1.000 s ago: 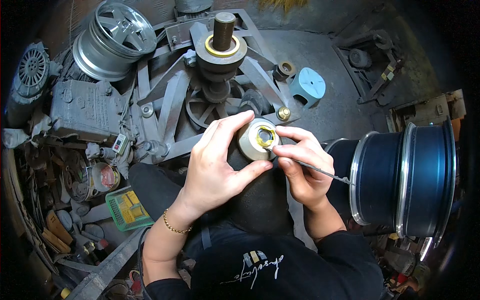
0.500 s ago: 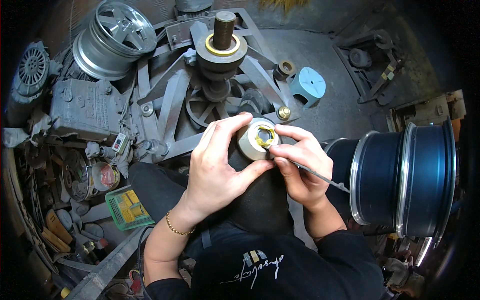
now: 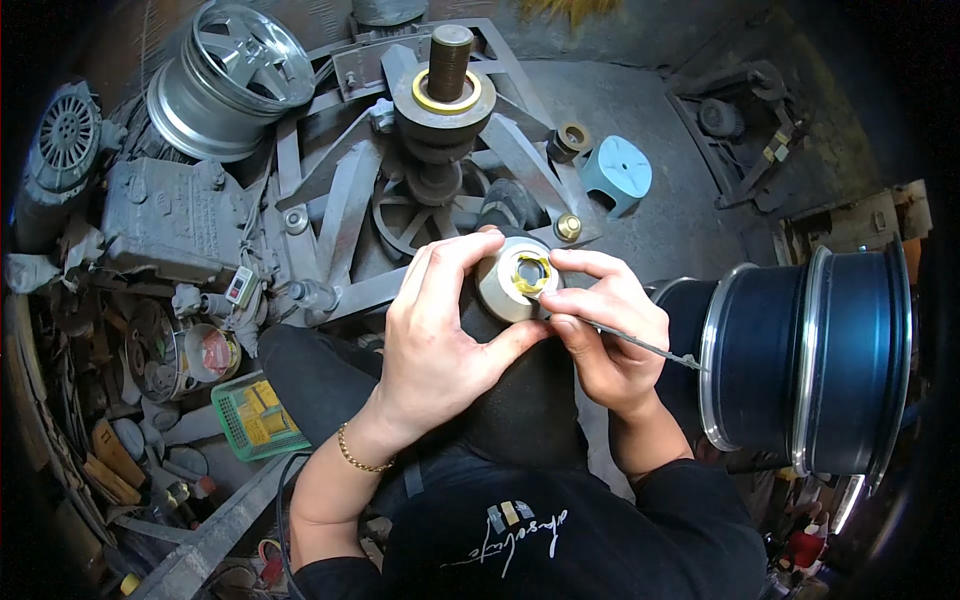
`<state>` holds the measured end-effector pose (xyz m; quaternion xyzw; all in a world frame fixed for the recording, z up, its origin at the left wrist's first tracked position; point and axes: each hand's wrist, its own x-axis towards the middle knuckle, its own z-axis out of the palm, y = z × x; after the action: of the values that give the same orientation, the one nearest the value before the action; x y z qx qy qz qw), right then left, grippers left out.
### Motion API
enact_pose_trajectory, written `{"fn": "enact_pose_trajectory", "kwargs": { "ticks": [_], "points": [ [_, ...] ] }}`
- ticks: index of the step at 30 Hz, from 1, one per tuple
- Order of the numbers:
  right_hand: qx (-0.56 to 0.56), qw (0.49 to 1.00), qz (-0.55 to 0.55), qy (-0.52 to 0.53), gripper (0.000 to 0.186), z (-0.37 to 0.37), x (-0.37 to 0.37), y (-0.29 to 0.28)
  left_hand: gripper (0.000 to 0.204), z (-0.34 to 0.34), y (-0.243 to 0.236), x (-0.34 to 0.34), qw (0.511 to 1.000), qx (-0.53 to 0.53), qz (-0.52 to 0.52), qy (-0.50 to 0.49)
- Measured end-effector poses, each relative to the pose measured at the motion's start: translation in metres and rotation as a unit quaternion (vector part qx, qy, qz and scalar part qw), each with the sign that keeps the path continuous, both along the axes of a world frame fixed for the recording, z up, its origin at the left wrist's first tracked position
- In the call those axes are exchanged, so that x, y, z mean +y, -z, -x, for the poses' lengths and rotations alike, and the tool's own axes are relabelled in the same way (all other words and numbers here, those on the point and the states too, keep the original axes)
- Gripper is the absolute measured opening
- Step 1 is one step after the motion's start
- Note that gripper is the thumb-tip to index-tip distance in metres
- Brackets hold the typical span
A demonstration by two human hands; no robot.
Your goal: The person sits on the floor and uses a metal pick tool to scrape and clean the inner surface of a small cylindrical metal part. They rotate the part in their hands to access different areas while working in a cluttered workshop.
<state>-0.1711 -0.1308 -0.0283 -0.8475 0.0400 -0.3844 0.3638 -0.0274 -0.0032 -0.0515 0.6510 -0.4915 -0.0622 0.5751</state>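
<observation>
My left hand (image 3: 435, 325) wraps thumb and fingers round a pale, thick ring-shaped part (image 3: 497, 292), held above my dark-trousered leg (image 3: 525, 400). Yellow material (image 3: 541, 264), perhaps grease, lines the rim of its round hole, and the middle looks dark. My right hand (image 3: 612, 335) pinches a thin grey stick-like tool (image 3: 645, 345). One end of the tool lies at the lower right edge of the hole, partly behind my fingers; the other, rough-looking end sticks out to the right. The tool's exact kind cannot be made out.
Ahead stands a metal frame with a threaded shaft (image 3: 451, 65). Dark blue wheel rims (image 3: 760, 350) lie at the right, a silver rim (image 3: 205, 105) at the far left. A light blue stool (image 3: 618, 168) and a green basket (image 3: 230, 418) are also near.
My right hand and the tool have shifted slightly; the tool's outer end sits a little higher and further right. The yellow material in the hole looks more evenly spread round the rim.
</observation>
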Motion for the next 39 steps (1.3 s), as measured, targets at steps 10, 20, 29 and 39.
{"fn": "enact_pose_trajectory", "kwargs": {
  "ticks": [10, 20, 29, 39],
  "points": [
    [-0.004, 1.0, 0.02, 0.017, 0.023, -0.0021, 0.0001, 0.0045, 0.068, 0.0004, 0.0, -0.0007, 1.0, -0.03, 0.005, -0.004],
    [0.011, 0.999, 0.032, 0.018, 0.022, -0.0008, 0.0011, -0.0026, 0.069, 0.0034, 0.0021, -0.0044, 0.998, -0.045, 0.021, -0.037],
    [0.009, 1.0, 0.007, 0.002, 0.022, 0.0008, -0.0026, -0.0026, 0.072, 0.0029, 0.0041, -0.0045, 0.998, -0.036, 0.021, -0.035],
    [0.013, 0.999, 0.021, 0.024, 0.023, -0.0014, 0.003, -0.0027, 0.074, 0.0013, 0.009, -0.0064, 0.995, -0.081, 0.054, -0.033]
  ]
}}
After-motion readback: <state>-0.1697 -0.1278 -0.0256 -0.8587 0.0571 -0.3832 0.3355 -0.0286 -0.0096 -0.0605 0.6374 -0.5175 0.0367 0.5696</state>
